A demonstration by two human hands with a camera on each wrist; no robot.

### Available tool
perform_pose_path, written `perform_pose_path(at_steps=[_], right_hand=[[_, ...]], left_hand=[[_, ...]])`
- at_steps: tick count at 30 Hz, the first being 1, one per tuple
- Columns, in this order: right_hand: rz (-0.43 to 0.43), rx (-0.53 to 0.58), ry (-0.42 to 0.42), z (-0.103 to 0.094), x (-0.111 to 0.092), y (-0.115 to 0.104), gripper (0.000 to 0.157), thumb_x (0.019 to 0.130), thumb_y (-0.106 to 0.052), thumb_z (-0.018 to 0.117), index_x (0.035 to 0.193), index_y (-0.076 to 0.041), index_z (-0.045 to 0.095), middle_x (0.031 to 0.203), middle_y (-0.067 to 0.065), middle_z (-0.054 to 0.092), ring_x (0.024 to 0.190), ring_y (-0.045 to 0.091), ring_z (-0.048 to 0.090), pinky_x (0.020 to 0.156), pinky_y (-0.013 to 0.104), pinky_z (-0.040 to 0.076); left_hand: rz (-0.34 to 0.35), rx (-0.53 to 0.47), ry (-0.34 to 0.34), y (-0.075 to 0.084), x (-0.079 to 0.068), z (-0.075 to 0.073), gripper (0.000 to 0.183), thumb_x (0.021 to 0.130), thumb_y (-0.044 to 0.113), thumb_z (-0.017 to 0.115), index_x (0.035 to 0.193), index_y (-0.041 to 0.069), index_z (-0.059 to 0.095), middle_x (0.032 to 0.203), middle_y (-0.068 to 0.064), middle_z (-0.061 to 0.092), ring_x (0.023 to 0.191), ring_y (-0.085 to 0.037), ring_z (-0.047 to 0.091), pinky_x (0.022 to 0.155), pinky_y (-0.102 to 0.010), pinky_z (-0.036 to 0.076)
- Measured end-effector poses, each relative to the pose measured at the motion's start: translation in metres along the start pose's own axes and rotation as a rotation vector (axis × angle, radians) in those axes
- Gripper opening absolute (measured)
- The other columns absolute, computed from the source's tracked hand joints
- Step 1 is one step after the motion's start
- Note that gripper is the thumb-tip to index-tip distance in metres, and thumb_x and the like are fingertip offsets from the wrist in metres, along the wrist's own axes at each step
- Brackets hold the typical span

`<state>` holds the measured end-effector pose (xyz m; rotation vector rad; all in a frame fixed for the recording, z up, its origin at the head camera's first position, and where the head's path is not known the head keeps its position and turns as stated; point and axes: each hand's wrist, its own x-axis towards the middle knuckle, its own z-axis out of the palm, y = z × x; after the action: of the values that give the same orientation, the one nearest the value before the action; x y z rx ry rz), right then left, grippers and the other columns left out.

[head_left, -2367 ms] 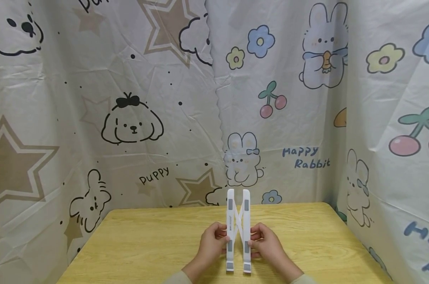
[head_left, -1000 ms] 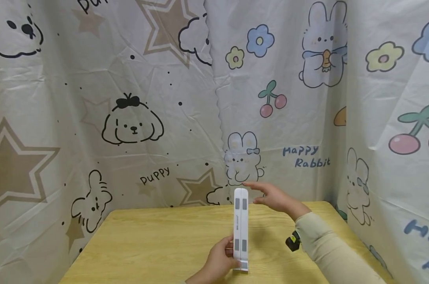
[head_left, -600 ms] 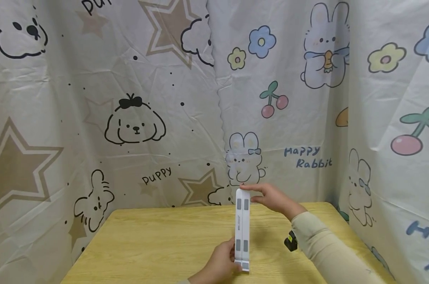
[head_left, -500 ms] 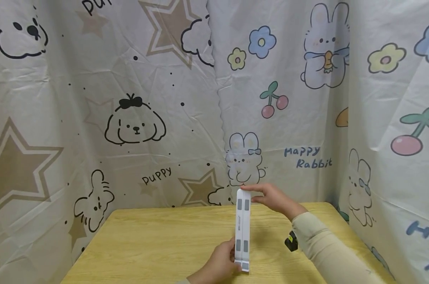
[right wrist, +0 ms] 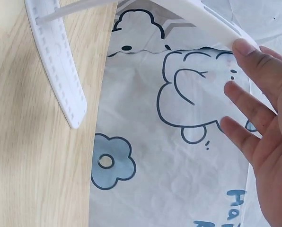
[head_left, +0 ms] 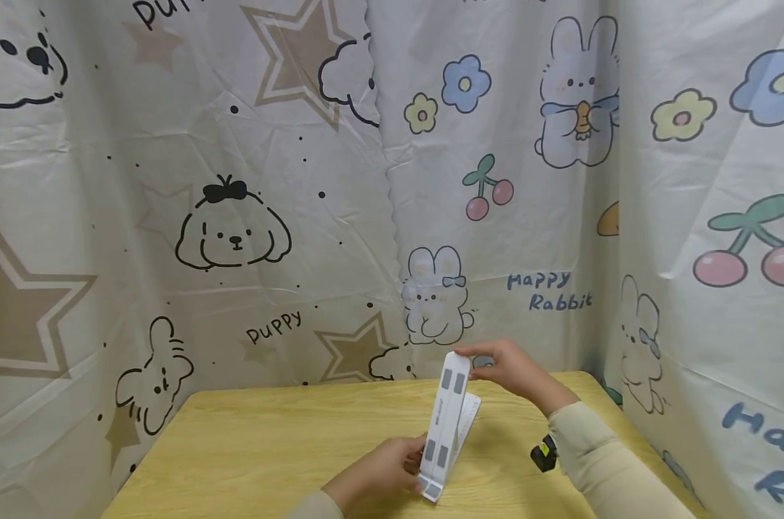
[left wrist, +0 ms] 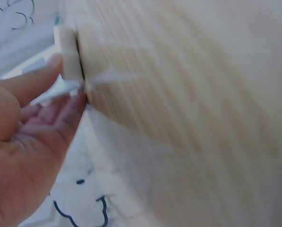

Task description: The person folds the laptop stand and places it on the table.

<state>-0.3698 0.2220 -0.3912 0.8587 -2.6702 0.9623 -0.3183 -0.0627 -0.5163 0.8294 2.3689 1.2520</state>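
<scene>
A white folding laptop stand point(head_left: 441, 425) with grey pads stands on the wooden table, its two long bars side by side and the top leaning right. Behind the bars, a ridged base leg point(right wrist: 60, 66) shows on the table in the right wrist view. My left hand point(head_left: 394, 463) grips the stand low down by its front lip; in the left wrist view the thumb of that hand point(left wrist: 27, 137) lies on the lip. At the upper end, my right hand point(head_left: 510, 367) pinches the tip between thumb and index finger, and its other fingers point(right wrist: 247, 101) stay off the stand.
The yellow wooden table point(head_left: 268, 432) reaches back to a printed curtain point(head_left: 340, 238) that surrounds it on the back and sides. A small black device point(head_left: 544, 454) with a yellow-green mark sits at my right wrist.
Two separated bars have been brought together. My right hand has gone from the stand's side to its top end. The stand now tilts right, with its rear leg swung out into view.
</scene>
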Motion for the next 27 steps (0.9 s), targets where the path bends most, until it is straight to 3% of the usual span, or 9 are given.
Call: perform_pose_path(at_steps=[4,8,11,13,17,21,23,27], right_hand=[[0.01,0.059,-0.078,-0.004,0.0,0.003,0.054,0.089,-0.015,0.08,0.14,-0.023,0.065,0.139,0.003,0.066,0.129,0.035,0.06,0.108,0.058,0.048],[0.013,0.125,-0.17,-0.006,0.005,0.005,0.064,0.091,-0.014,0.076,0.149,-0.032,0.055,0.152,0.003,0.054,0.14,0.038,0.049,0.113,0.06,0.042],[0.019,0.167,-0.192,-0.006,0.008,0.007,0.064,0.092,-0.012,0.075,0.148,-0.035,0.055,0.153,0.004,0.053,0.14,0.036,0.049,0.112,0.057,0.044],[0.031,0.19,-0.193,-0.005,0.008,0.008,0.062,0.091,-0.011,0.076,0.146,-0.034,0.057,0.15,0.005,0.057,0.138,0.036,0.051,0.111,0.055,0.047],[0.057,0.194,-0.179,-0.005,0.003,0.009,0.06,0.088,-0.009,0.079,0.142,-0.028,0.062,0.143,0.006,0.063,0.132,0.034,0.057,0.107,0.052,0.051],[0.084,0.162,-0.147,-0.008,-0.001,0.008,0.058,0.085,-0.011,0.081,0.139,-0.022,0.065,0.137,0.008,0.067,0.121,0.029,0.065,0.097,0.045,0.057],[0.107,0.145,-0.131,-0.01,-0.002,0.008,0.057,0.084,-0.013,0.083,0.138,-0.022,0.067,0.132,0.008,0.07,0.103,0.024,0.068,0.086,0.038,0.06],[0.126,0.092,-0.097,-0.012,-0.007,0.007,0.056,0.083,-0.02,0.085,0.136,-0.025,0.068,0.126,0.004,0.073,0.091,0.015,0.064,0.079,0.034,0.054]], left_hand=[[-0.038,-0.02,0.111,0.011,-0.01,0.012,0.07,0.072,-0.013,0.079,0.138,0.003,0.062,0.118,-0.006,0.075,0.107,-0.017,0.069,0.097,-0.038,0.058],[-0.1,-0.024,0.185,0.021,-0.018,0.025,0.048,0.074,-0.002,0.087,0.119,0.004,0.071,0.102,-0.002,0.076,0.092,-0.016,0.068,0.083,-0.04,0.061],[-0.119,0.033,0.213,0.025,-0.019,0.033,0.052,0.071,0.0,0.09,0.118,0.003,0.069,0.094,0.0,0.073,0.082,-0.014,0.064,0.072,-0.033,0.058],[-0.134,0.13,0.234,0.026,-0.018,0.037,0.062,0.068,0.004,0.092,0.124,-0.002,0.066,0.093,-0.002,0.07,0.08,-0.013,0.06,0.071,-0.031,0.057],[-0.175,0.268,0.232,0.026,-0.015,0.043,0.078,0.067,0.008,0.093,0.133,-0.011,0.058,0.095,-0.007,0.066,0.079,-0.013,0.055,0.071,-0.031,0.056],[-0.169,0.164,0.194,0.024,-0.013,0.04,0.068,0.067,-0.003,0.088,0.129,-0.003,0.064,0.093,-0.002,0.067,0.078,-0.013,0.058,0.069,-0.032,0.057],[-0.162,0.105,0.183,0.023,-0.012,0.036,0.065,0.065,-0.008,0.086,0.127,0.003,0.067,0.095,0.001,0.069,0.079,-0.014,0.06,0.07,-0.034,0.058],[-0.165,0.099,0.171,0.021,-0.007,0.028,0.066,0.065,-0.01,0.086,0.126,0.008,0.069,0.102,0.002,0.073,0.083,-0.015,0.061,0.072,-0.036,0.059]])
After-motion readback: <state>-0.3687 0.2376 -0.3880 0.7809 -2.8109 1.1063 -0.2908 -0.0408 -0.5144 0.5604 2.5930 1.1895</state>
